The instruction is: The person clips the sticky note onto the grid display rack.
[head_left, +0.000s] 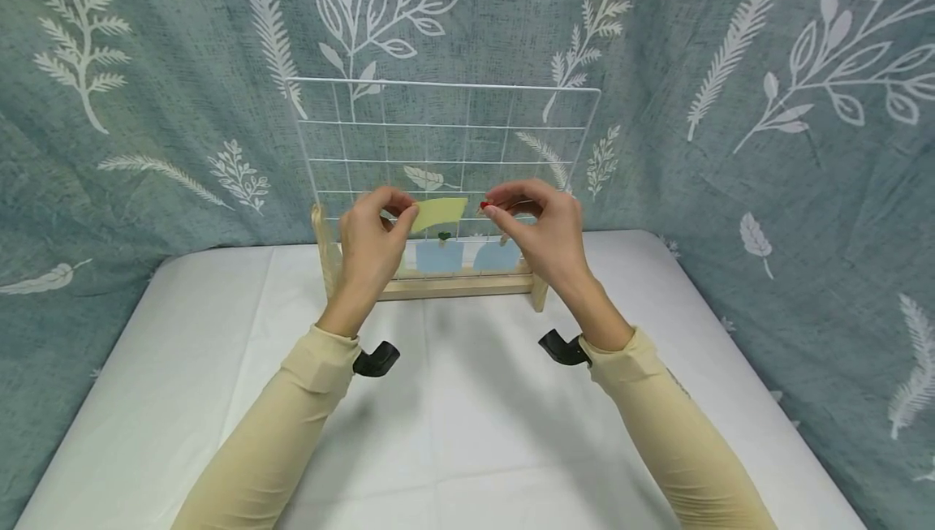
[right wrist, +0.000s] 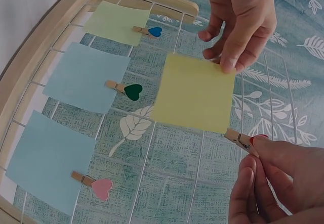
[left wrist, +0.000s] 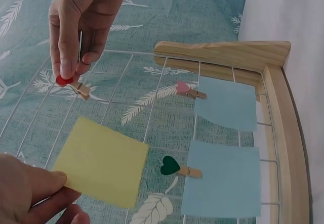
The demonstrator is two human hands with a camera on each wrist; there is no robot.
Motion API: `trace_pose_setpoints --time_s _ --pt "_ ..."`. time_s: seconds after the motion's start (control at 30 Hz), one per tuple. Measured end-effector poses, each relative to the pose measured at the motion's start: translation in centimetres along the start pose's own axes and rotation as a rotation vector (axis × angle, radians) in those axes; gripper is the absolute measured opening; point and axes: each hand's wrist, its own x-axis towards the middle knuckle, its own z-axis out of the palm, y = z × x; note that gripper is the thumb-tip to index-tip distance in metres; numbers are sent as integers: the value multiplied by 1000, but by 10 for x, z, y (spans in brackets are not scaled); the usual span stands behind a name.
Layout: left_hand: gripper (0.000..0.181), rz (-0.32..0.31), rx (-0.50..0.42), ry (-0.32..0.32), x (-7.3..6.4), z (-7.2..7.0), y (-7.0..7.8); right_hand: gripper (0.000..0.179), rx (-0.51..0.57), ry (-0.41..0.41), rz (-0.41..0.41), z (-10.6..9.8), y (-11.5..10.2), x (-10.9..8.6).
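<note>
My left hand pinches a yellow sticky note by its edge, in front of a white wire grid. In the right wrist view the note looks flat and square. My right hand pinches a small wooden clothespin with a red heart between thumb and fingertips. The clothespin's tip is close to the note's corner. Lower on the grid, clothespins with a green heart and a pink heart hold two blue notes. A blue-heart clothespin holds a pale green note.
The grid stands in a wooden base with side feet on a white-covered table. Behind it hangs a teal curtain with white leaf prints. Black wrist cameras are worn on both wrists.
</note>
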Motion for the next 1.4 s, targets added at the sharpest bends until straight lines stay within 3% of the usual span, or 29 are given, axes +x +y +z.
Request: trace_pose_setpoints --time_s 0.57,0.87,1.17,1.4 --pt "11 -38 -74 110 13 17 9 16 -19 48 -4 4 -2 12" --pt "10 -56 -104 153 18 23 11 16 8 54 -44 11 -4 26" --pt "8 -61 -88 184 22 27 11 17 -87 72 -159 16 -11 36" --pt "8 -30 -86 185 25 27 11 16 -94 83 -158 19 -13 43"
